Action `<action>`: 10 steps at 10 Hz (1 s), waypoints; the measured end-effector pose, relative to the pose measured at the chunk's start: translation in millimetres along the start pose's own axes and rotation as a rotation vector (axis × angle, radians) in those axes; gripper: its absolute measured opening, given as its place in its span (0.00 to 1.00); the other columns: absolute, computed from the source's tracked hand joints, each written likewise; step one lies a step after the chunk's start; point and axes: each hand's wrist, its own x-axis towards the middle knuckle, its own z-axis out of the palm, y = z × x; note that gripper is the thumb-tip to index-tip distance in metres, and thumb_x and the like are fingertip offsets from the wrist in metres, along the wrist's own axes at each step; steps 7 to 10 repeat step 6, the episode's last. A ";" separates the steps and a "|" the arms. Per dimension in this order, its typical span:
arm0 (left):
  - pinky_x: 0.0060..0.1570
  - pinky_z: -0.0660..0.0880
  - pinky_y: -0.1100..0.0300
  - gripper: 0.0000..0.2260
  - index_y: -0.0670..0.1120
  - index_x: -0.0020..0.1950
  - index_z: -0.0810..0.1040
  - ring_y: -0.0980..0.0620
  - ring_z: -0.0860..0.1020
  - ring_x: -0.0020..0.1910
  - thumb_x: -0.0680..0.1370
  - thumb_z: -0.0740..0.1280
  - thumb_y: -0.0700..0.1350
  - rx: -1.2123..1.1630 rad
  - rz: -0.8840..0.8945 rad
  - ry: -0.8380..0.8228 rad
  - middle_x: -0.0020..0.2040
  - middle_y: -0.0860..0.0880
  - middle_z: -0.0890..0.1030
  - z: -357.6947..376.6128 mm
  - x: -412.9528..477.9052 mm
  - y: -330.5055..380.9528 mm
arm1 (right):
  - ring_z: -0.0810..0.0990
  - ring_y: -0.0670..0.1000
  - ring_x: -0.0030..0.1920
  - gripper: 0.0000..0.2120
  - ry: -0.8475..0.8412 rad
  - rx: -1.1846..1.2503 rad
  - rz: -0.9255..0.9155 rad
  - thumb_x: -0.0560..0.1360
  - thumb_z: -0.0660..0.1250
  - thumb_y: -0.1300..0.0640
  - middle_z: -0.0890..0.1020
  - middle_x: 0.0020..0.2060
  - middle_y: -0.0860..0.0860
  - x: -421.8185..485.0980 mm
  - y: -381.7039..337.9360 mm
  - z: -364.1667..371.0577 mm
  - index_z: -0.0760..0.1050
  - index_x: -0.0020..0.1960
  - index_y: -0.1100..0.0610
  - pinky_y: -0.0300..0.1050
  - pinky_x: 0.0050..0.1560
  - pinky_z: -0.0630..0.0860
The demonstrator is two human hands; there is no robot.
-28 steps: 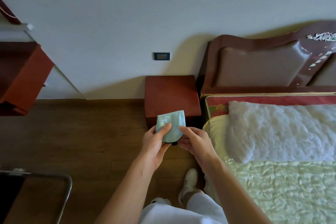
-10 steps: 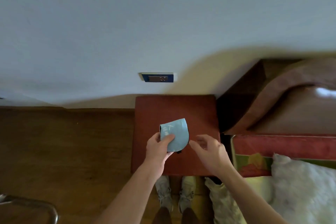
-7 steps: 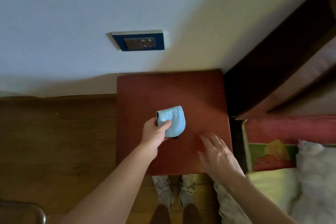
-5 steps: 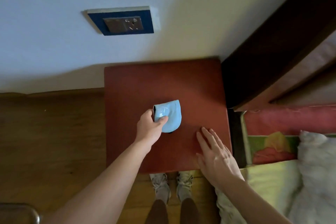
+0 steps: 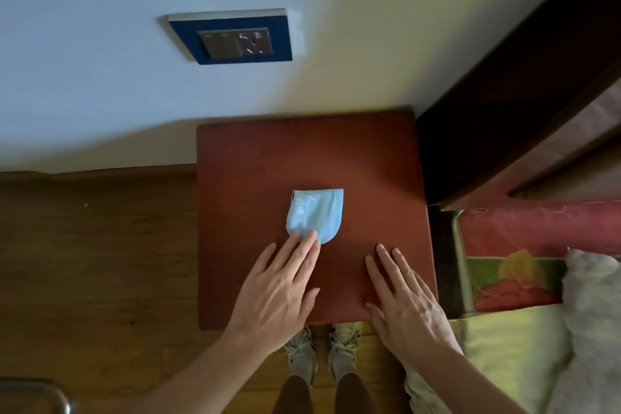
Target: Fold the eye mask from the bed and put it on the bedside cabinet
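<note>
The folded light-blue fabric eye mask point(image 5: 315, 216) lies near the middle of the red-brown wooden bedside cabinet point(image 5: 255, 158). The left hand point(image 5: 280, 292) touches its near edge with flat, extended fingers point(image 5: 304, 242); the right hand point(image 5: 405, 302) rests flat beside it, fingers slightly spread.

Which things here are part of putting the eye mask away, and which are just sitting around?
Part of the job:
- folded blue eye mask
- bedside cabinet
- left hand, fingertips on the mask
- right hand, flat on the cabinet

Just there:
- wall socket
- headboard
- pillow
</note>
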 end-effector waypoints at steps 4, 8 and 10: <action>0.74 0.63 0.46 0.33 0.45 0.80 0.52 0.49 0.56 0.79 0.80 0.55 0.59 0.017 -0.121 -0.051 0.81 0.48 0.53 7.2 22.1 16.0 | 0.59 0.59 0.80 0.40 -0.009 -0.103 -0.015 0.75 0.57 0.37 0.57 0.82 0.56 -1.7 -0.5 7.7 0.55 0.82 0.56 0.57 0.73 0.69; 0.70 0.68 0.46 0.30 0.51 0.79 0.59 0.47 0.65 0.76 0.78 0.60 0.57 0.007 -0.114 -0.008 0.79 0.49 0.62 -43.2 17.4 22.0 | 0.54 0.59 0.82 0.38 -0.069 0.042 -0.024 0.77 0.62 0.41 0.54 0.83 0.53 4.9 -9.4 -43.2 0.52 0.82 0.51 0.58 0.76 0.65; 0.70 0.68 0.46 0.30 0.51 0.79 0.59 0.47 0.65 0.76 0.78 0.60 0.57 0.007 -0.114 -0.008 0.79 0.49 0.62 -43.2 17.4 22.0 | 0.54 0.59 0.82 0.38 -0.069 0.042 -0.024 0.77 0.62 0.41 0.54 0.83 0.53 4.9 -9.4 -43.2 0.52 0.82 0.51 0.58 0.76 0.65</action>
